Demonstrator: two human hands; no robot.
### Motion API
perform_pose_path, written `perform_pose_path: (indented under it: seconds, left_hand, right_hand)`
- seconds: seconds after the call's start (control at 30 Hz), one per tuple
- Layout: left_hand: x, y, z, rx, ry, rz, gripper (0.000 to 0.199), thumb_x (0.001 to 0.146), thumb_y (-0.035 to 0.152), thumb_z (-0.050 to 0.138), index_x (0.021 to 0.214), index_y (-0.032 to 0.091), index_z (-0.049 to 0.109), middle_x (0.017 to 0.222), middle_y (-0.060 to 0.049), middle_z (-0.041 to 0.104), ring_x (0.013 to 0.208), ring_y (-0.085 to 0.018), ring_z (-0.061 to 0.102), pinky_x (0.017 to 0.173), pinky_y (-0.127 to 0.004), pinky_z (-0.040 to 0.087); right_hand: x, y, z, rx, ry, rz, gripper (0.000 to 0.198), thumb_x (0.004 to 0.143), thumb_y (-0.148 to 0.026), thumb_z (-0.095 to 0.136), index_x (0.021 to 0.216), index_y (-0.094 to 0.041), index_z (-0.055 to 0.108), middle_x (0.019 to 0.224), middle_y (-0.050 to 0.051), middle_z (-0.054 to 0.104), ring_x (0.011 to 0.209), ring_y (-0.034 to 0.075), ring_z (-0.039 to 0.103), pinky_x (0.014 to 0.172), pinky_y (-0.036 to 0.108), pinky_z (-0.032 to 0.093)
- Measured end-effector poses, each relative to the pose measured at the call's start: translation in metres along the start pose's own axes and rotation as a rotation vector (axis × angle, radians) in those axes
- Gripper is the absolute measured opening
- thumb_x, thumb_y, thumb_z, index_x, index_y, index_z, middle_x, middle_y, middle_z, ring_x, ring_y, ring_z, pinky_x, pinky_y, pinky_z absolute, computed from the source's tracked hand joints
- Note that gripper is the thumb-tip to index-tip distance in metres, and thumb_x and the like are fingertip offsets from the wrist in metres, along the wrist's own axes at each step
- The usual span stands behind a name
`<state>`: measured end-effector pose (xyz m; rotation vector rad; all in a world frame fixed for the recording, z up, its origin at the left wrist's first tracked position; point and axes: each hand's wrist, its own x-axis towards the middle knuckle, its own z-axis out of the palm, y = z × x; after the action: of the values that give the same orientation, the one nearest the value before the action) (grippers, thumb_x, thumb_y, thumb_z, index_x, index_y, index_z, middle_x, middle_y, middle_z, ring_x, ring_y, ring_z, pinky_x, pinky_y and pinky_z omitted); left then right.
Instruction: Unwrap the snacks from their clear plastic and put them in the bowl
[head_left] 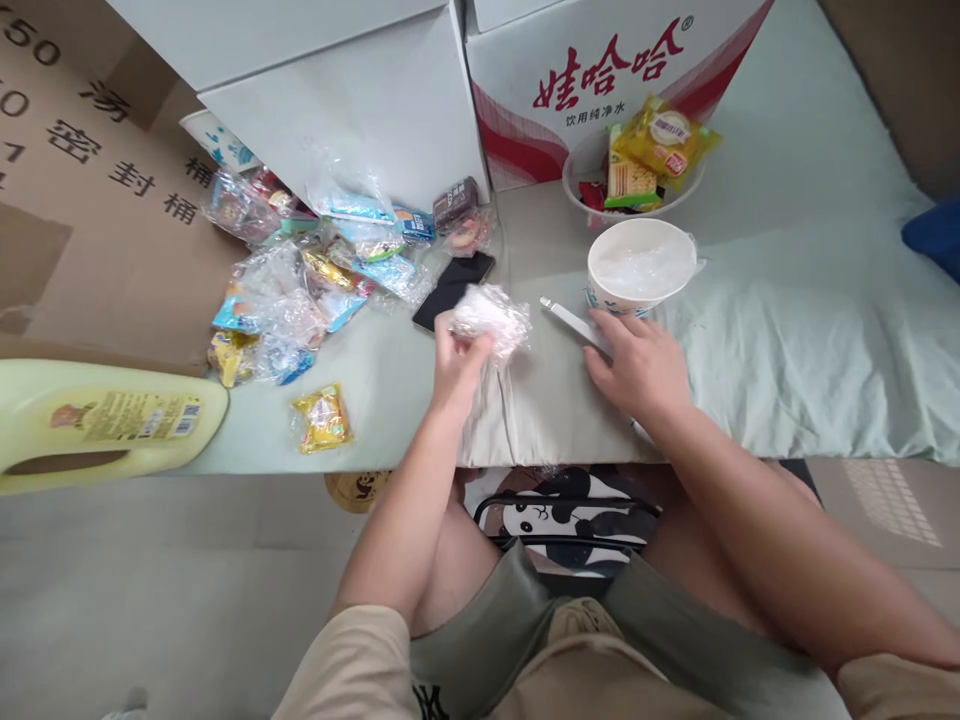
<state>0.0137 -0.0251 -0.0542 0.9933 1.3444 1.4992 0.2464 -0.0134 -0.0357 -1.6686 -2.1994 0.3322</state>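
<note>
Left hand pinching crumpled clear plastic, right hand beside a paper cup.

Nearest on the pale green cloth (787, 340), a yellow packet (324, 418) lies to the left. The person's left hand (463, 360) has thumb and fingers closed on the crumpled clear plastic (495, 318), in front of a dark phone (450, 292). The right hand (643, 368) rests at a white stick-like item (576, 328), fingertips by the base of the paper cup (611, 294); whether it grips either cannot be told. Farther left lie wrapped snacks (285, 290); beyond the cup, a clear bowl (573, 190) holds more packets (631, 180).
</note>
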Motion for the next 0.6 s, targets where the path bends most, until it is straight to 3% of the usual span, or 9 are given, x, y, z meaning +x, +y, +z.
perform_pose_path:
  seconds: [0.07, 0.13, 0.23, 0.33, 0.4, 0.5, 0.6]
  left_hand:
    - [-0.005, -0.002, 0.000, 0.181, -0.107, 0.066, 0.072, 0.070, 0.049, 0.082, 0.128, 0.031, 0.042, 0.120, -0.006, 0.061, 0.111, -0.021, 0.064, 0.094, -0.035, 0.052]
    - [-0.009, -0.001, 0.001, 0.360, -0.176, 0.158, 0.078, 0.070, 0.043, 0.083, 0.135, 0.031, 0.040, 0.131, -0.009, 0.057, 0.120, -0.023, 0.060, 0.099, -0.037, 0.051]
    - [-0.009, 0.005, 0.001, 0.569, -0.152, 0.310, 0.042, 0.072, 0.030, 0.079, 0.109, 0.024, 0.058, 0.130, -0.009, 0.057, 0.128, -0.025, 0.055, 0.101, -0.038, 0.049]
    - [-0.008, 0.006, -0.001, 0.629, -0.037, 0.359, 0.015, 0.080, 0.027, 0.070, 0.082, 0.021, 0.057, 0.116, -0.007, 0.061, 0.116, -0.023, 0.061, 0.096, -0.036, 0.052]
    - [-0.008, 0.004, -0.005, 0.571, 0.037, 0.311, 0.008, 0.087, 0.028, 0.062, 0.091, 0.022, 0.058, 0.107, -0.005, 0.064, 0.102, -0.020, 0.065, 0.088, -0.034, 0.055]
    - [-0.010, 0.002, -0.018, 0.503, 0.120, 0.225, 0.030, 0.090, 0.023, 0.054, 0.120, 0.027, 0.051, 0.099, -0.003, 0.065, 0.088, -0.016, 0.066, 0.079, -0.030, 0.056]
    - [-0.013, 0.006, -0.038, 0.561, 0.154, 0.192, 0.036, 0.085, 0.016, 0.055, 0.120, 0.025, 0.053, 0.092, -0.002, 0.063, 0.081, -0.015, 0.065, 0.075, -0.028, 0.055]
  right_hand:
    - [-0.002, 0.001, 0.005, 0.091, 0.079, -0.158, 0.047, 0.091, -0.030, 0.052, 0.134, -0.015, 0.059, 0.132, 0.019, 0.064, 0.120, 0.037, 0.059, 0.097, 0.051, 0.048]
    - [-0.004, -0.002, 0.011, 0.216, 0.061, -0.315, 0.049, 0.090, -0.030, 0.054, 0.136, -0.015, 0.056, 0.137, 0.018, 0.061, 0.127, 0.034, 0.056, 0.106, 0.051, 0.046]
    - [-0.004, -0.009, 0.022, 0.361, -0.006, -0.434, 0.059, 0.088, -0.028, 0.056, 0.145, -0.015, 0.046, 0.144, 0.017, 0.056, 0.133, 0.032, 0.052, 0.109, 0.049, 0.045]
    - [-0.002, -0.016, 0.029, 0.413, -0.042, -0.409, 0.065, 0.085, -0.024, 0.058, 0.148, -0.016, 0.044, 0.138, 0.017, 0.060, 0.128, 0.033, 0.055, 0.105, 0.050, 0.047]
    - [0.000, -0.017, 0.031, 0.411, -0.062, -0.390, 0.054, 0.085, -0.022, 0.058, 0.139, -0.019, 0.055, 0.119, 0.014, 0.066, 0.112, 0.031, 0.061, 0.097, 0.049, 0.049]
    - [0.003, -0.013, 0.028, 0.428, -0.018, -0.393, 0.027, 0.086, -0.019, 0.055, 0.108, -0.022, 0.070, 0.100, 0.009, 0.066, 0.095, 0.026, 0.064, 0.086, 0.044, 0.050]
    - [0.003, -0.003, 0.021, 0.459, 0.138, -0.305, 0.015, 0.085, -0.016, 0.052, 0.087, -0.022, 0.066, 0.104, 0.009, 0.065, 0.098, 0.025, 0.063, 0.087, 0.043, 0.050]
